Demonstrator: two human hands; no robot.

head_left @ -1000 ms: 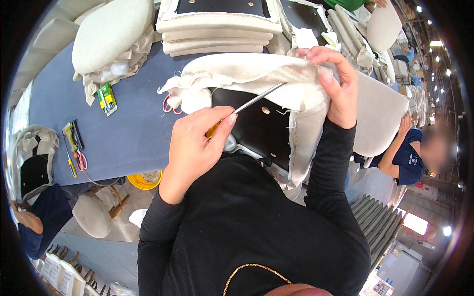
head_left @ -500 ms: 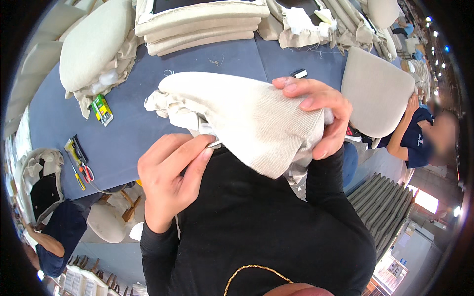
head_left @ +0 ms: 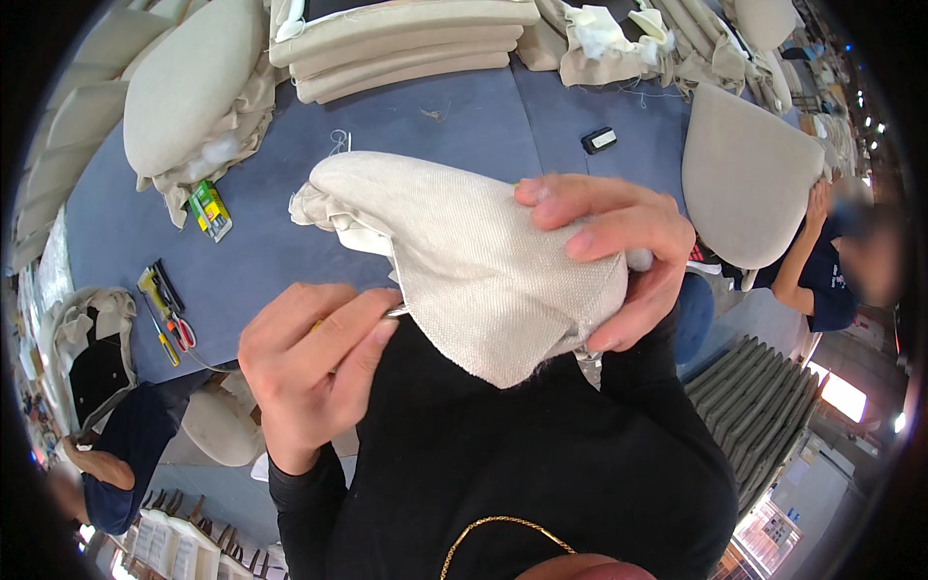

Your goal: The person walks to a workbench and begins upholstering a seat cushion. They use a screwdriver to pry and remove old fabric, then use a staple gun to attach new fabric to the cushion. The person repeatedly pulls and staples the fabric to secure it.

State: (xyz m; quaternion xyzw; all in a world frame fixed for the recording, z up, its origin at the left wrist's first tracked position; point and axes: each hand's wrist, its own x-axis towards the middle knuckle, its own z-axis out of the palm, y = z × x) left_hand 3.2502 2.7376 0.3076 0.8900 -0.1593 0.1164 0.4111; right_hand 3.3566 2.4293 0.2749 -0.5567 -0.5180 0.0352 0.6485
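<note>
A folded beige fabric cover (head_left: 474, 261) hangs in front of my chest, with ruffled edges at its left end and a bit of white stuffing (head_left: 640, 259) at its right end. My right hand (head_left: 643, 232) grips that end, fingers over the top and thumb below. In my left hand (head_left: 304, 362), thumb and fingers are closed on a thin metal-shafted tool (head_left: 396, 311). Its tip meets the cover's left edge, and the rest of it is mostly hidden in my grasp. A speck of yellow shows between those fingers.
On the blue-grey table (head_left: 261, 242) lie a green-yellow packet (head_left: 210, 211), a yellow-handled knife or screwdriver (head_left: 166, 340), red-handled scissors (head_left: 182, 332) and a small black-and-white block (head_left: 599, 141). Stacked seat pads (head_left: 406, 58) stand behind. Co-workers handle a pad (head_left: 744, 174) at right and a cover (head_left: 101, 358) at left.
My left hand has moved down and left with the tool. The cover has turned slightly, its lower corner swinging down and left, and my right hand has shifted a little lower with it.
</note>
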